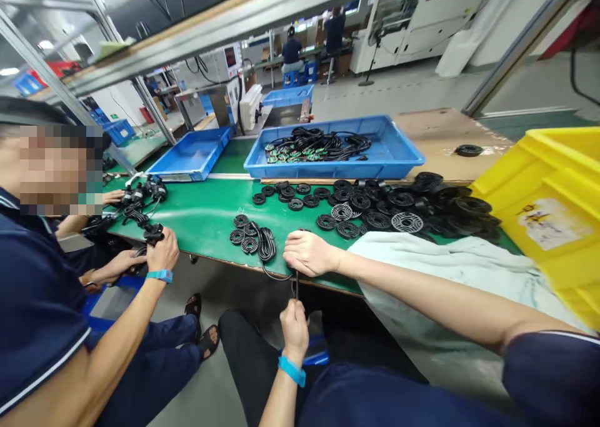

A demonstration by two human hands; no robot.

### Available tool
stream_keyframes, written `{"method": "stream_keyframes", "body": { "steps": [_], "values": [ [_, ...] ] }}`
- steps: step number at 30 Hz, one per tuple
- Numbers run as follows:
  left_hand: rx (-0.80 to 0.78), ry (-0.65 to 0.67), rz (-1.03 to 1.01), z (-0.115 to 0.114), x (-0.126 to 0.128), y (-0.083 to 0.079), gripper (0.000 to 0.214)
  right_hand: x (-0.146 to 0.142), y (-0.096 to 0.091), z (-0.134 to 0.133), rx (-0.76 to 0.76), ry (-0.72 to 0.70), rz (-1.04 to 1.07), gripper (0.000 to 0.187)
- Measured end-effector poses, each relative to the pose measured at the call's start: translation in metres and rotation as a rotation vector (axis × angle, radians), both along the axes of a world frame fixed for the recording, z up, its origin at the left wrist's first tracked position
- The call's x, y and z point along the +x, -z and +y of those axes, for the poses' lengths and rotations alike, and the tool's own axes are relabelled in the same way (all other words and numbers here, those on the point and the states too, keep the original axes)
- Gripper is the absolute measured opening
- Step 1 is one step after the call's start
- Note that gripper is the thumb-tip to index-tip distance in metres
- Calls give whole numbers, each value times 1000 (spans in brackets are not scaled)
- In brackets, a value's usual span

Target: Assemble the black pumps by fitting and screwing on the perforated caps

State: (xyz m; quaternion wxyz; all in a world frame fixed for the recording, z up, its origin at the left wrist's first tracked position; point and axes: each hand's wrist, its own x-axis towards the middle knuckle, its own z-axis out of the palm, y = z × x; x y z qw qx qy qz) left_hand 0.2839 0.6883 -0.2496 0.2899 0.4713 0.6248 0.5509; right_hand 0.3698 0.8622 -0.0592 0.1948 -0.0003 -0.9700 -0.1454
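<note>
Yellow crate (548, 214) off the worktop's (206, 205) right end, white cloth (435, 277) over its near edge, blue tray (190, 152) at far edge, co-worker (42, 289) seated left.

A dark navy short-sleeved shirt (398, 405) with a thin pale stripe edging the sleeve (548, 334), a bright blue wristband (291, 371) around the left wrist (292, 351), and black trousers (246, 342).

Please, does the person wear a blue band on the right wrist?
No, the right hand has a bare wrist; the blue wristband is on the left hand.
</note>
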Motion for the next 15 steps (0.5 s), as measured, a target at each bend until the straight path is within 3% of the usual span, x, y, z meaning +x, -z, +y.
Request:
{"method": "stream_keyframes", "body": {
  "steps": [6,11,13,15],
  "values": [
    [-121,41,-162,-16,-1,-32,62,-20,-24,8,-32,27,-67,69],
    [-169,55,-207,-14,-8,-46,69,-7,-26,5,-75,54,19,51],
    [-185,79,-231,-13,-5,-49,70,8,-20,2,-78,38,129,37],
    [-199,102,-257,-12,0,-50,71,26,-9,0,-80,-41,225,36]
  ]
}}
